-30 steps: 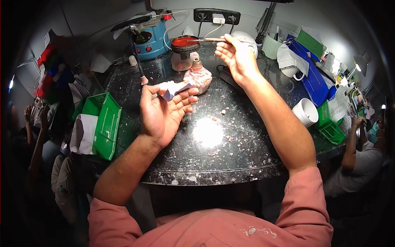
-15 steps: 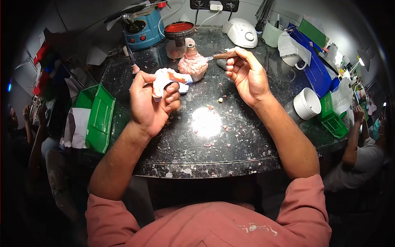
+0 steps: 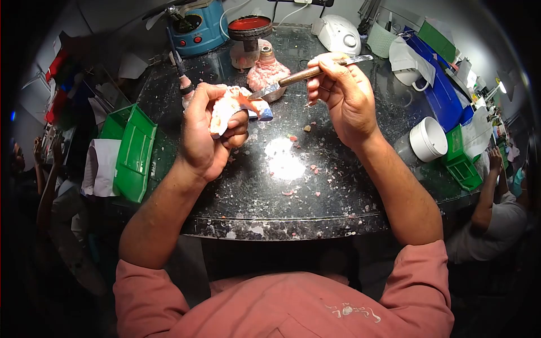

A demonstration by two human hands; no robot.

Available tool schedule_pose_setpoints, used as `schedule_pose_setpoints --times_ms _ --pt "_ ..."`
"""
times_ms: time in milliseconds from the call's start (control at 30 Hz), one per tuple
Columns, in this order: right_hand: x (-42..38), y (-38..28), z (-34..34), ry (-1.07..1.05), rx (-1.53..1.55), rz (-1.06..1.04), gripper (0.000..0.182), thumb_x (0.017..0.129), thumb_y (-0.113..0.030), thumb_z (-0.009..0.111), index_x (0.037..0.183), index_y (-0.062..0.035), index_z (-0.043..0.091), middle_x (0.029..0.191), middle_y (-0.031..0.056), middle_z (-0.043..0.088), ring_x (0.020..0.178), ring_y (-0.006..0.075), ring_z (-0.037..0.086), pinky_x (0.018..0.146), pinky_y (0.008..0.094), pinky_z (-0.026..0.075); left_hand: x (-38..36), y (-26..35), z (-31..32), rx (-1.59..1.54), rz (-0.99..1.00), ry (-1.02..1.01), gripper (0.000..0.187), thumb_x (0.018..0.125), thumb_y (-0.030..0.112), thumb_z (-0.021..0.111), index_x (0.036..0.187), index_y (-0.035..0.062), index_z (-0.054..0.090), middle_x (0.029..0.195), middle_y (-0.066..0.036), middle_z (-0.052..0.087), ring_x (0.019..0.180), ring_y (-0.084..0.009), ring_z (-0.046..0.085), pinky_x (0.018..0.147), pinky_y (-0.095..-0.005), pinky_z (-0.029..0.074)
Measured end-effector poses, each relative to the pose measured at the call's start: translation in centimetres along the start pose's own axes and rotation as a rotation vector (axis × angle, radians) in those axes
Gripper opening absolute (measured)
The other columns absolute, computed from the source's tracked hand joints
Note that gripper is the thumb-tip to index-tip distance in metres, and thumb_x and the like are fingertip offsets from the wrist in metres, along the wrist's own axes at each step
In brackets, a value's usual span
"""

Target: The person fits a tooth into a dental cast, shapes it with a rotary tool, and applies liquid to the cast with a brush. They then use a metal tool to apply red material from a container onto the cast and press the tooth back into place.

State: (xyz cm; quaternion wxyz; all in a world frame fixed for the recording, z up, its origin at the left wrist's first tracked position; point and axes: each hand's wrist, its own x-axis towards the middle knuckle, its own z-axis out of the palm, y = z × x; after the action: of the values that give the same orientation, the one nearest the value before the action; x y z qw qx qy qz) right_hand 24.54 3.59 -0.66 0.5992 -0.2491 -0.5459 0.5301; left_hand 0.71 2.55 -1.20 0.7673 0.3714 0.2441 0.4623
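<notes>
My left hand [image 3: 205,132] is closed around a dental cast [image 3: 224,119], white and bluish with pink wax along its arch. In my right hand [image 3: 345,96] is a wax knife [image 3: 304,76] with a brown handle, pinched between thumb and fingers. Its blade tip meets the pink wax on the cast's upper right side. Right behind the cast stands a wax-crusted burner [image 3: 267,70] with a metal neck. Part of the cast is hidden by my left fingers.
Behind the burner stands a dish of red wax [image 3: 249,25], near a blue machine [image 3: 200,31]. A white device [image 3: 336,35] is at the back. Green bins [image 3: 135,155] and a white tub [image 3: 428,139] flank the bench. Wax crumbs litter the black top [image 3: 265,205]. Other people sit at both sides.
My right hand has brought the wax knife from beside the burner over to the cast. The cast has turned slightly in my left hand. The view has shifted a little.
</notes>
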Motion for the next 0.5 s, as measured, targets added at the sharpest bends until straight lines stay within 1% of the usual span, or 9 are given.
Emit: schedule_pose_setpoints --times_ms 67,133,233,367,500 --pt "-0.01 -0.17 0.17 0.008 -0.014 -0.007 0.025 0.101 -0.022 0.051 0.109 0.0006 0.059 0.086 0.0085 0.063 0.075 0.0140 0.061 0.069 0.0295 0.052 -0.05 0.03 0.17 0.032 0.003 0.017 0.031 0.097 0.035 0.040 0.085 0.0104 0.055 0.060 0.002 0.044 0.051 -0.0067 0.034 0.045 -0.0216 0.024" --pt "0.03 -0.23 0.19 0.020 0.005 -0.091 0.020 0.099 -0.020 0.056 0.103 -0.0019 0.060 0.086 0.0080 0.066 0.073 0.0140 0.064 0.068 0.0289 0.054 -0.04 0.03 0.18 0.000 0.000 0.021 0.030 0.097 0.034 0.040 0.085 0.0106 0.056 0.060 0.002 0.044 0.051 -0.0067 0.035 0.044 -0.0217 0.024" --pt "0.07 -0.46 0.12 0.019 -0.018 -0.133 0.018 0.098 -0.018 0.056 0.103 -0.0015 0.059 0.088 0.0088 0.066 0.074 0.0143 0.065 0.069 0.0296 0.055 0.06 0.02 0.03 -0.016 0.004 0.025 0.030 0.097 0.034 0.041 0.086 0.0107 0.056 0.060 0.002 0.044 0.051 -0.0067 0.035 0.044 -0.0219 0.024" --pt "0.11 -0.21 0.02 -0.005 -0.015 -0.148 0.017 0.098 -0.017 0.056 0.104 -0.0013 0.059 0.090 0.0094 0.065 0.076 0.0148 0.065 0.070 0.0306 0.055 -0.02 0.02 0.11 -0.023 -0.012 0.014 0.029 0.097 0.033 0.041 0.085 0.0107 0.056 0.060 0.002 0.044 0.051 -0.0065 0.036 0.044 -0.0218 0.024" --pt "0.03 0.03 0.11 0.048 0.033 -0.092 0.018 0.099 -0.018 0.055 0.103 -0.0010 0.059 0.088 0.0088 0.064 0.077 0.0152 0.064 0.069 0.0313 0.055 0.00 0.11 0.05 -0.012 -0.002 0.019 0.030 0.096 0.033 0.041 0.083 0.0104 0.056 0.060 0.002 0.044 0.050 -0.0062 0.035 0.043 -0.0217 0.024"
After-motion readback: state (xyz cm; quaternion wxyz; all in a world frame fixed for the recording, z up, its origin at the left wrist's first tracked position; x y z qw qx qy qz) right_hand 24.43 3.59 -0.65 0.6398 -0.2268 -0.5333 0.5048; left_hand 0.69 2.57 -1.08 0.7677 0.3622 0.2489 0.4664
